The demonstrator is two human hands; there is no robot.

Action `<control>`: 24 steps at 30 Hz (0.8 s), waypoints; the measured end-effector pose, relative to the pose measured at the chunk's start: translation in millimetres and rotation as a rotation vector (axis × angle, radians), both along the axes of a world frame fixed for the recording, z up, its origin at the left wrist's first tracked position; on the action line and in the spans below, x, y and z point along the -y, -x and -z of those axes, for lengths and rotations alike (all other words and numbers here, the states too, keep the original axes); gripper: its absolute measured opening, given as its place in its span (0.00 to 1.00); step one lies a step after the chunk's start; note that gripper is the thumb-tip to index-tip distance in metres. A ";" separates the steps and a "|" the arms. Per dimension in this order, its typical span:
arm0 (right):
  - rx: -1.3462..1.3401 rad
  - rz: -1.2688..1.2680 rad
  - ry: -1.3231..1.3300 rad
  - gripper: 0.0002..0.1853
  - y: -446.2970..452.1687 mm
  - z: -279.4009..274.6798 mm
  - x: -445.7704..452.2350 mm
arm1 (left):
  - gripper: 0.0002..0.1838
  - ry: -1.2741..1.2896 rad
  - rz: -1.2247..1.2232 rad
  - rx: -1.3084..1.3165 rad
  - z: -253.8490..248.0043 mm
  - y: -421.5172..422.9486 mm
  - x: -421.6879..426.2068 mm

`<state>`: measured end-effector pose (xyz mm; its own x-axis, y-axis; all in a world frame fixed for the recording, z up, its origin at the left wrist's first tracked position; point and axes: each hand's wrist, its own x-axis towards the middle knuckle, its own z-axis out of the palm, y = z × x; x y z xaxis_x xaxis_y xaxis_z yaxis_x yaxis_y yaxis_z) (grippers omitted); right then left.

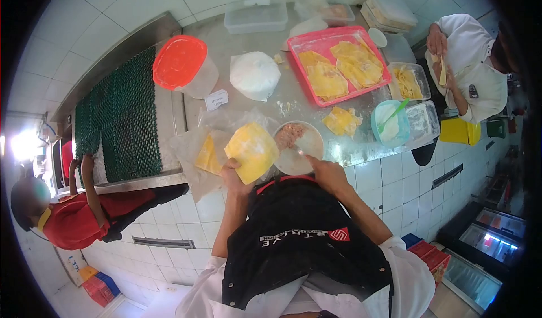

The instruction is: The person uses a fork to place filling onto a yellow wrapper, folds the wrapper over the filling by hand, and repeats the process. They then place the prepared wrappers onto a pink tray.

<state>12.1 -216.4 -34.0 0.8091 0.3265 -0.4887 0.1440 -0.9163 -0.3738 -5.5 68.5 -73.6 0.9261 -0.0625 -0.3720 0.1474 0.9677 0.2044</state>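
My left grip (232, 174) holds a yellow sheet (252, 148); my right grip (326, 174) pinches a utensil (301, 152) in a bowl (314, 142) of pinkish mixture (289, 136), apparently scooping; lifting calls for steadiness.

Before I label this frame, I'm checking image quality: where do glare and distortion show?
Head view: fisheye distortion curves the metal backsplash, corners black; glare whites out a left-edge patch; light reflects off the metal table near the right hand.

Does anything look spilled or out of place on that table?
Slightly: white flecks, perhaps spilled, dot the table near the white bowl, and yellow sheets lie loose beside the pink tray holding similar ones.
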 end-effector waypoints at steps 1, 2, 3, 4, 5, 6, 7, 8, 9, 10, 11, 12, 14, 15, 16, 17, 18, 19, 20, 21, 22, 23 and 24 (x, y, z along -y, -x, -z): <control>-0.031 0.026 -0.050 0.20 1.0 -3.6 1.2 | 0.41 0.010 0.003 -0.014 2.3 0.6 1.0; -0.063 0.053 -0.099 0.20 2.1 -8.3 5.4 | 0.40 -0.004 0.002 -0.029 5.1 0.8 1.9; -0.096 0.080 -0.147 0.19 2.6 -11.4 10.4 | 0.40 -0.018 0.002 -0.045 5.4 0.7 3.5; -0.099 0.139 -0.247 0.18 2.6 -12.1 16.5 | 0.40 -0.032 0.001 -0.060 5.7 0.7 4.9; -0.102 0.197 -0.348 0.18 2.1 -12.3 23.6 | 0.40 -0.030 0.017 -0.061 6.0 0.4 6.1; -0.104 0.252 -0.449 0.17 0.7 -13.0 28.5 | 0.40 -0.028 0.031 -0.060 4.3 -0.4 7.6; -0.063 0.261 -0.559 0.17 -0.8 -14.1 31.3 | 0.40 -0.027 0.042 -0.062 2.8 -0.2 8.8; -0.023 0.271 -0.671 0.17 -2.8 -16.0 33.2 | 0.40 -0.018 0.059 -0.051 1.8 0.4 9.7; 0.019 0.282 -0.782 0.17 -4.8 -19.2 33.2 | 0.41 -0.009 0.078 -0.039 0.9 0.6 10.6; -0.012 0.279 -0.811 0.17 -7.2 -27.4 30.7 | 0.41 0.001 0.099 -0.027 0.3 0.7 11.0; -0.040 0.278 -0.838 0.16 -9.9 -38.5 26.6 | 0.41 0.011 0.140 -0.028 1.0 1.7 10.7; -0.066 0.278 -0.865 0.16 -12.1 -44.3 23.0 | 0.41 0.022 0.181 -0.029 1.3 3.0 10.5; -0.023 0.217 -0.907 0.16 -14.5 -40.6 15.5 | 0.42 0.075 0.231 -0.013 2.2 5.1 11.0; -0.002 0.184 -0.929 0.16 -14.9 -39.2 12.8 | 0.41 0.116 0.239 0.004 0.6 5.5 12.5; 0.028 0.167 -0.891 0.16 -15.3 -39.1 11.7 | 0.41 0.158 0.246 0.021 -0.4 5.3 13.0; 0.057 0.148 -0.853 0.16 -16.0 -39.1 10.7 | 0.41 0.170 0.253 0.028 -0.2 5.5 12.1; 0.086 0.130 -0.814 0.16 -16.0 -39.1 10.1 | 0.41 0.183 0.260 0.034 0.9 6.4 11.0; 0.097 0.119 -0.791 0.16 -16.0 -40.3 11.6 | 0.41 0.197 0.268 0.039 2.4 7.2 10.4; 0.107 0.107 -0.767 0.16 -16.4 -42.5 15.3 | 0.41 0.209 0.271 0.033 5.3 7.7 9.5; 0.116 0.098 -0.743 0.16 -15.9 -43.5 19.4 | 0.41 0.221 0.276 0.025 7.2 8.4 8.7; 0.132 0.090 -0.734 0.16 -15.6 -42.0 23.5 | 0.41 0.234 0.283 0.017 9.1 9.4 8.8; 0.150 0.083 -0.725 0.16 -16.3 -39.1 28.1 | 0.41 0.230 0.273 -0.002 10.8 10.8 10.1; 0.169 0.075 -0.717 0.17 -17.2 -36.9 32.3 | 0.41 0.225 0.263 -0.019 9.8 11.8 12.1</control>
<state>29.3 -248.8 2.9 0.8869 0.4600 -0.0433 0.1991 -0.4651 -0.8626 -17.3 56.4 -83.4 0.8605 -0.3805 -0.3387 0.3994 0.9166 -0.0151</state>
